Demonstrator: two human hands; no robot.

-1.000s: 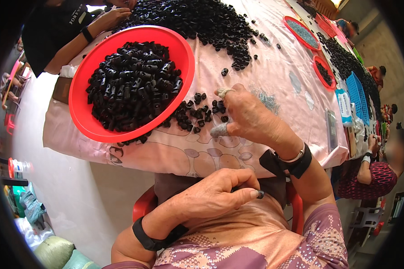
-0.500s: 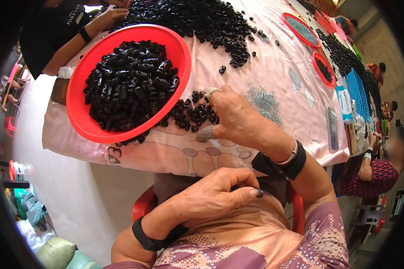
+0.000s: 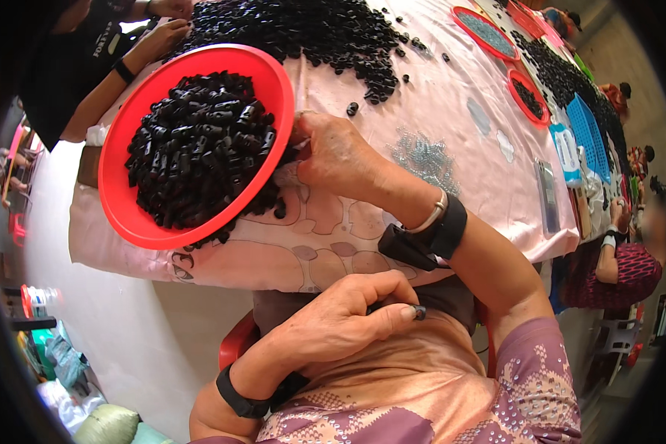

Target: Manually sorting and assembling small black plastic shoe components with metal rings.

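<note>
Close to my body, below the table edge, my left hand (image 3: 359, 311) is closed in a pinch. A small black plastic part (image 3: 419, 312) pokes out past its thumb. Up on the table my right hand (image 3: 337, 155) reaches to the right side of a red basin (image 3: 277, 89). Its fingers curl around some loose black parts there, and its fingertips are partly hidden at the rim. Heaped inside the basin are many black tube-shaped plastic parts (image 3: 200, 148). A few more loose black pieces (image 3: 280, 209) lie under the basin's lower right edge.
A big heap of small black pieces (image 3: 311, 37) covers the far table. Clear small pieces (image 3: 425, 159) lie right of my hand on the pink cloth (image 3: 392, 96). Rightward are red trays (image 3: 488, 33), a blue basket (image 3: 588, 133) and a phone (image 3: 546, 194). A person (image 3: 74, 66) works at far left.
My right hand has moved left to the basin, and the small black pile it was over is now pushed against the rim or hidden. My left hand keeps its pinch.
</note>
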